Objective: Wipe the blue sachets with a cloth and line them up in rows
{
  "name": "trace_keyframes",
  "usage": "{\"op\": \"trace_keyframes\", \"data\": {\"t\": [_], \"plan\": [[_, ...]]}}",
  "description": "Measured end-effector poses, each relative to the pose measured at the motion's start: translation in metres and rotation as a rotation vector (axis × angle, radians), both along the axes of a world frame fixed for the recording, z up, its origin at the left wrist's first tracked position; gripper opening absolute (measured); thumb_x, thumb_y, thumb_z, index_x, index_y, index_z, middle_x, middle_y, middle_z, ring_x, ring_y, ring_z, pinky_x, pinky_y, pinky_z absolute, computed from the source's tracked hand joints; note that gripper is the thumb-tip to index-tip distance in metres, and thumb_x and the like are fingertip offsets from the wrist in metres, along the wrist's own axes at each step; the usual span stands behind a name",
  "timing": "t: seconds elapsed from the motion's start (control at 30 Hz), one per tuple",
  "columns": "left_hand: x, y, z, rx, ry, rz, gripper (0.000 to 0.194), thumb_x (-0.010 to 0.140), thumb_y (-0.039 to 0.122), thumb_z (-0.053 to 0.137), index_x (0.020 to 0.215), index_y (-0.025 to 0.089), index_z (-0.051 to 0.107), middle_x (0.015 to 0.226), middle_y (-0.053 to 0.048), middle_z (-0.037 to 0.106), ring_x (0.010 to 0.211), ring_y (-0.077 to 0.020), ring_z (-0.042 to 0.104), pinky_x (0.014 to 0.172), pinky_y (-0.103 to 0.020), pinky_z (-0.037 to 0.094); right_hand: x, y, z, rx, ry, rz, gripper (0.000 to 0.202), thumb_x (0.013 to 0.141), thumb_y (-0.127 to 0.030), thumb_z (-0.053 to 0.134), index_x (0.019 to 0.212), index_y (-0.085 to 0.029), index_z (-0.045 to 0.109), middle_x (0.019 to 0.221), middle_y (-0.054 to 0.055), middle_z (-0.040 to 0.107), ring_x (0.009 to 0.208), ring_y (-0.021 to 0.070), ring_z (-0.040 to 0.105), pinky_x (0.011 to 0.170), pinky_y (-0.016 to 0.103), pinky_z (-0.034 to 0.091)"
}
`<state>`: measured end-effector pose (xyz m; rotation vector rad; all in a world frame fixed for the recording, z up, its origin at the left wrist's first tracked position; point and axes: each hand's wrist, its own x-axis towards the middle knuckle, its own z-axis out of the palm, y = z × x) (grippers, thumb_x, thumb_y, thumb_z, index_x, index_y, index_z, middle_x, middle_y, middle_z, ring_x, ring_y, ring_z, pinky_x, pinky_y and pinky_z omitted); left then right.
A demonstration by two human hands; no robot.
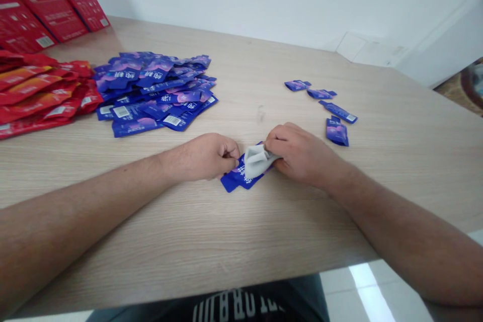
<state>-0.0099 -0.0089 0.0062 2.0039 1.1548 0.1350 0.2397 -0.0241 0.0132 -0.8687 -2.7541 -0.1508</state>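
Observation:
My right hand [298, 153] is closed on a crumpled grey-white cloth [258, 161], which rests over a blue sachet. My left hand [211, 157] has its fingers curled together at the left side of that blue sachet [237, 177], pinching its edge. The sachet lies flat on the table between both hands, with white lettering and a second blue corner showing beside it. Cloth and fingers hide part of it. Whether it is one sachet or two overlapping, I cannot tell.
A heap of blue sachets [158, 90] lies at the back left of the wooden table [181, 241]. Left of it are red pouches [41, 90], with red boxes [53, 12] behind. Several loose blue sachets [337, 131] lie at the right. A white wall [241, 0] borders the back.

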Motion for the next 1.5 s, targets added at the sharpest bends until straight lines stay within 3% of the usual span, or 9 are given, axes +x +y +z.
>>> {"op": "trace_keyframes", "data": {"t": [0.2, 0.37, 0.53, 0.7, 0.83, 1.0, 1.17, 1.3, 1.5], "plan": [[0.003, 0.001, -0.001, -0.062, 0.037, 0.091, 0.015, 0.078, 0.029, 0.057, 0.086, 0.022, 0.068, 0.061, 0.005, 0.067, 0.05, -0.0116, 0.061, 0.045, -0.02, 0.041, -0.006, -0.001, -0.005, -0.016, 0.001, 0.12, 0.021, 0.093, -0.015, 0.055, 0.108, -0.019, 0.069, 0.108, 0.009, 0.064, 0.099, 0.0239, 0.054, 0.091, 0.038, 0.045], [0.002, 0.0, -0.002, -0.03, 0.022, 0.085, 0.015, 0.078, 0.028, 0.057, 0.086, 0.022, 0.067, 0.057, 0.005, 0.063, 0.047, -0.0102, 0.057, 0.043, -0.02, 0.037, -0.005, 0.004, -0.006, -0.036, 0.012, -0.057, 0.014, 0.087, -0.014, 0.06, 0.098, -0.017, 0.068, 0.105, 0.012, 0.064, 0.099, 0.0257, 0.054, 0.09, 0.04, 0.045], [0.003, -0.001, 0.0, -0.039, 0.016, 0.102, 0.015, 0.078, 0.028, 0.057, 0.086, 0.021, 0.068, 0.057, 0.005, 0.063, 0.047, -0.0093, 0.057, 0.043, -0.019, 0.036, -0.009, -0.001, -0.007, -0.055, 0.006, 0.11, 0.023, 0.094, -0.016, 0.053, 0.111, -0.021, 0.069, 0.109, 0.01, 0.065, 0.1, 0.024, 0.054, 0.093, 0.038, 0.044], [0.003, -0.001, -0.001, -0.069, -0.005, 0.106, 0.012, 0.077, 0.026, 0.057, 0.084, 0.021, 0.066, 0.058, 0.005, 0.064, 0.047, -0.0098, 0.057, 0.044, -0.019, 0.039, -0.005, 0.005, -0.008, -0.04, 0.027, -0.036, 0.016, 0.09, -0.015, 0.058, 0.101, -0.017, 0.069, 0.106, 0.011, 0.065, 0.1, 0.0256, 0.054, 0.091, 0.04, 0.044], [0.002, -0.001, 0.001, -0.064, 0.011, 0.094, 0.014, 0.078, 0.028, 0.057, 0.086, 0.022, 0.067, 0.058, 0.005, 0.065, 0.046, -0.0104, 0.057, 0.044, -0.02, 0.04, -0.006, 0.003, -0.007, -0.042, -0.005, 0.131, 0.025, 0.095, -0.016, 0.052, 0.113, -0.02, 0.069, 0.111, 0.01, 0.065, 0.104, 0.024, 0.055, 0.095, 0.039, 0.043], [0.002, -0.001, 0.0, -0.068, -0.009, 0.097, 0.011, 0.078, 0.026, 0.057, 0.083, 0.022, 0.066, 0.057, 0.005, 0.064, 0.045, -0.0092, 0.056, 0.043, -0.019, 0.04, -0.005, 0.005, -0.008, -0.024, 0.037, -0.047, 0.016, 0.09, -0.014, 0.057, 0.099, -0.017, 0.069, 0.107, 0.012, 0.065, 0.1, 0.0255, 0.055, 0.091, 0.04, 0.045], [0.001, -0.001, 0.001, -0.074, -0.009, 0.093, 0.013, 0.078, 0.026, 0.058, 0.085, 0.022, 0.067, 0.058, 0.005, 0.065, 0.045, -0.0093, 0.056, 0.044, -0.019, 0.04, -0.007, 0.003, -0.008, -0.055, 0.011, 0.13, 0.025, 0.095, -0.016, 0.053, 0.113, -0.021, 0.069, 0.112, 0.009, 0.066, 0.105, 0.0241, 0.055, 0.096, 0.038, 0.044], [0.001, -0.001, 0.001, -0.09, -0.018, 0.096, 0.011, 0.078, 0.027, 0.057, 0.083, 0.022, 0.065, 0.059, 0.004, 0.065, 0.046, -0.0095, 0.056, 0.045, -0.019, 0.04, -0.004, 0.008, -0.01, -0.044, 0.063, -0.023, 0.017, 0.088, -0.012, 0.057, 0.099, -0.017, 0.069, 0.105, 0.012, 0.066, 0.099, 0.0254, 0.055, 0.091, 0.039, 0.045], [0.0, 0.0, 0.0, -0.087, -0.021, 0.077, 0.013, 0.077, 0.027, 0.057, 0.084, 0.022, 0.066, 0.06, 0.005, 0.065, 0.048, -0.0101, 0.057, 0.045, -0.019, 0.039, -0.004, 0.011, -0.011, -0.095, 0.077, 0.13, 0.027, 0.089, -0.01, 0.055, 0.109, -0.02, 0.069, 0.111, 0.009, 0.067, 0.105, 0.0235, 0.057, 0.097, 0.038, 0.044]]}}
